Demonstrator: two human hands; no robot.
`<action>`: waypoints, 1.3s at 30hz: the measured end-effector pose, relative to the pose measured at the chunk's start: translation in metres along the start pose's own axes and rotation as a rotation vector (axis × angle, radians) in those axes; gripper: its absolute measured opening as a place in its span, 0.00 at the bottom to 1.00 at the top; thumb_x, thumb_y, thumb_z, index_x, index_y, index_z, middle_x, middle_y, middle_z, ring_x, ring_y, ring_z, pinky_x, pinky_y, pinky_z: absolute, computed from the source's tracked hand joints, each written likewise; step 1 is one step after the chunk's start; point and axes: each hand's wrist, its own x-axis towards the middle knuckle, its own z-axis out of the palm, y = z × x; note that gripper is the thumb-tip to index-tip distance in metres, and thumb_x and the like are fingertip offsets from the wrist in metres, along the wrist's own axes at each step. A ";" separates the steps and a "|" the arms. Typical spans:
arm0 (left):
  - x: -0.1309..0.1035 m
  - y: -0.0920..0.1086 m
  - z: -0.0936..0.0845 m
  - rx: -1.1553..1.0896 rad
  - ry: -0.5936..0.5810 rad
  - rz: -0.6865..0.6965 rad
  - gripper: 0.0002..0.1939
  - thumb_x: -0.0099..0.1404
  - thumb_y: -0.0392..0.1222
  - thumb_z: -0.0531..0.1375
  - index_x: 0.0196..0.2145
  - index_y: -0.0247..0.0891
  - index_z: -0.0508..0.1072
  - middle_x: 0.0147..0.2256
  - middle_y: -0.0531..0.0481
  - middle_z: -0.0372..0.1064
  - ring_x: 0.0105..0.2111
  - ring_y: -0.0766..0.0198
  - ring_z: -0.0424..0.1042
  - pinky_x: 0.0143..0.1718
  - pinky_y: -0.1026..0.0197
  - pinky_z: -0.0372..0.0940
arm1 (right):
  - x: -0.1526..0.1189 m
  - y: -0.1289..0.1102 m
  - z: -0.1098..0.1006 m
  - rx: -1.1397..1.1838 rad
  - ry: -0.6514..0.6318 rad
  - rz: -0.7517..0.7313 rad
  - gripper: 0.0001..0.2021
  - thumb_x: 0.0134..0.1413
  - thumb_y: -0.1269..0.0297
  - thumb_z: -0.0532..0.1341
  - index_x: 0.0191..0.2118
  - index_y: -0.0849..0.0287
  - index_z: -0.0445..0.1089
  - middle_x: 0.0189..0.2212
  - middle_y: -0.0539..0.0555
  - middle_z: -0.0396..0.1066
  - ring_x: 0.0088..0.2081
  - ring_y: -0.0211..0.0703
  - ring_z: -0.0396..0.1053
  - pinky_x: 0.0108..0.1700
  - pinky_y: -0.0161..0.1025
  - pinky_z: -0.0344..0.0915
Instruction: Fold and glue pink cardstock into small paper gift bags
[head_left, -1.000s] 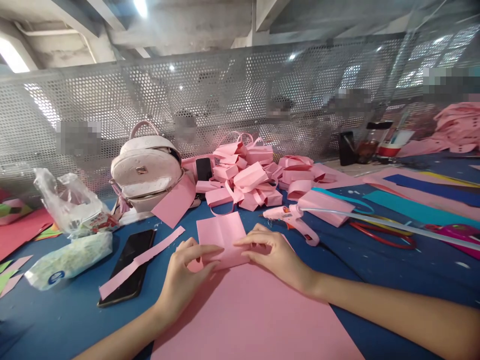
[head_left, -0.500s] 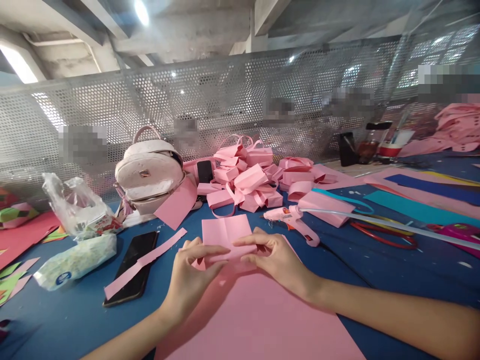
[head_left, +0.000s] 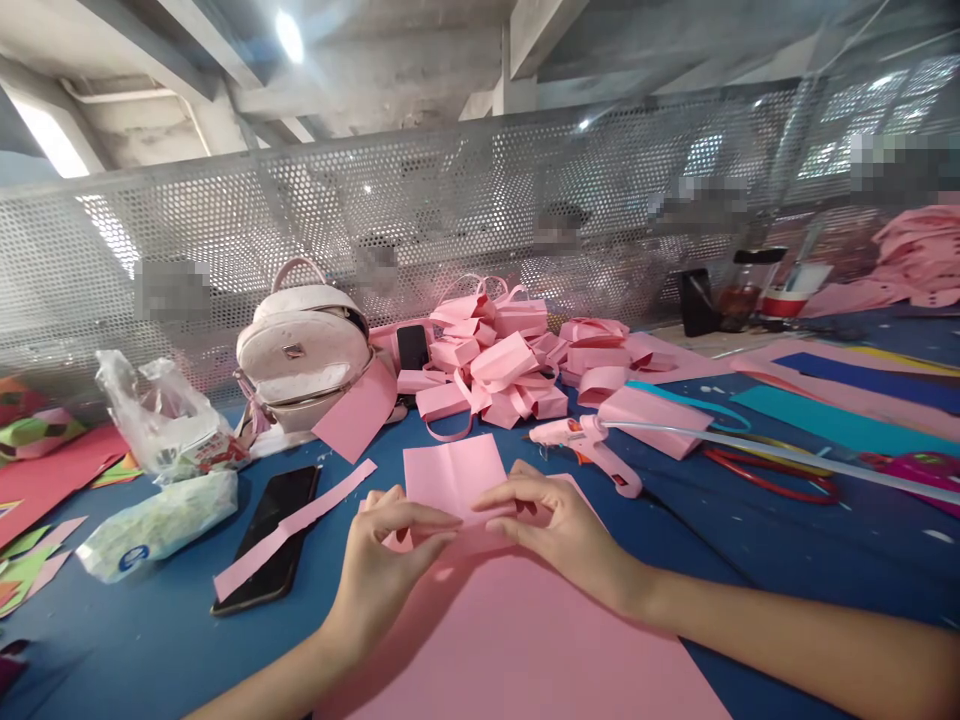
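Observation:
A small creased piece of pink paper stands between my hands, its far part tilted up and its near edge bent. My left hand pinches the near edge on the left, thumb below and fingers above. On the right, my right hand pinches the same edge, with a short gap between the two sets of fingertips. Beneath both hands lies a large pink sheet. Just beyond my right hand rests a pink glue gun with a long glue stick in its back.
A black phone with a pink paper strip across it lies left. Behind are a pale backpack and a heap of folded pink paper pieces. Plastic bags sit far left; coloured strips lie right.
Both hands keep their pinch on the small pink paper. The fingers have shifted slightly along its near edge, and the whole view has moved a little.

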 end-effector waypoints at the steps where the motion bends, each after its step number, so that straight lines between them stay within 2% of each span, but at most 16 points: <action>1: -0.001 0.000 0.000 0.003 -0.001 0.002 0.05 0.59 0.40 0.68 0.30 0.50 0.84 0.25 0.53 0.77 0.29 0.58 0.62 0.38 0.53 0.58 | 0.000 0.000 -0.001 -0.003 -0.004 -0.006 0.08 0.54 0.60 0.67 0.40 0.53 0.82 0.36 0.55 0.78 0.43 0.50 0.69 0.51 0.46 0.66; 4: -0.002 0.000 -0.001 0.026 -0.005 0.036 0.05 0.62 0.40 0.67 0.33 0.50 0.83 0.27 0.54 0.76 0.30 0.58 0.63 0.39 0.54 0.59 | 0.001 0.002 -0.003 -0.031 0.010 0.001 0.09 0.52 0.63 0.68 0.41 0.52 0.80 0.37 0.53 0.77 0.43 0.49 0.68 0.52 0.45 0.65; 7: -0.001 -0.002 -0.003 0.054 0.008 0.050 0.07 0.63 0.40 0.67 0.39 0.51 0.82 0.31 0.53 0.76 0.31 0.59 0.64 0.39 0.56 0.61 | 0.001 0.006 -0.004 -0.081 0.025 0.041 0.11 0.49 0.67 0.68 0.41 0.51 0.80 0.35 0.51 0.72 0.38 0.45 0.67 0.47 0.41 0.66; 11: 0.003 -0.009 -0.006 0.063 0.003 0.054 0.10 0.63 0.41 0.66 0.43 0.49 0.81 0.37 0.52 0.77 0.31 0.60 0.66 0.39 0.57 0.62 | 0.002 0.011 -0.006 -0.075 0.026 0.058 0.10 0.52 0.65 0.66 0.41 0.52 0.80 0.34 0.50 0.68 0.35 0.42 0.66 0.43 0.39 0.66; 16: 0.003 -0.013 -0.008 0.142 -0.019 0.120 0.09 0.64 0.43 0.67 0.43 0.50 0.81 0.29 0.54 0.74 0.32 0.58 0.66 0.38 0.57 0.60 | 0.003 0.014 -0.008 -0.122 0.003 0.008 0.10 0.52 0.66 0.67 0.42 0.51 0.81 0.31 0.50 0.67 0.36 0.44 0.65 0.43 0.39 0.65; 22: 0.003 -0.017 -0.011 0.201 -0.038 0.242 0.07 0.65 0.48 0.67 0.41 0.51 0.82 0.25 0.56 0.73 0.27 0.61 0.65 0.39 0.56 0.56 | 0.004 0.018 -0.011 -0.130 -0.021 0.001 0.08 0.52 0.67 0.69 0.39 0.51 0.82 0.29 0.51 0.68 0.34 0.43 0.65 0.38 0.37 0.66; 27: 0.004 -0.019 -0.012 0.227 -0.043 0.355 0.07 0.66 0.47 0.67 0.42 0.49 0.81 0.24 0.59 0.72 0.25 0.64 0.66 0.39 0.56 0.55 | 0.005 0.020 -0.013 -0.064 -0.056 0.025 0.08 0.51 0.66 0.69 0.38 0.51 0.83 0.28 0.52 0.68 0.31 0.42 0.64 0.32 0.35 0.67; 33: 0.004 -0.020 -0.011 0.292 -0.077 0.460 0.08 0.66 0.41 0.66 0.43 0.48 0.78 0.25 0.60 0.73 0.27 0.64 0.67 0.40 0.56 0.53 | 0.005 0.020 -0.013 -0.098 -0.093 -0.040 0.06 0.56 0.63 0.69 0.40 0.50 0.82 0.28 0.53 0.73 0.35 0.45 0.64 0.34 0.37 0.67; 39: 0.005 -0.022 -0.015 0.362 -0.107 0.526 0.10 0.66 0.39 0.67 0.45 0.48 0.76 0.26 0.60 0.72 0.28 0.63 0.67 0.39 0.56 0.54 | 0.004 0.023 -0.014 -0.134 -0.096 -0.117 0.05 0.57 0.62 0.69 0.40 0.50 0.81 0.26 0.51 0.74 0.36 0.46 0.63 0.43 0.41 0.65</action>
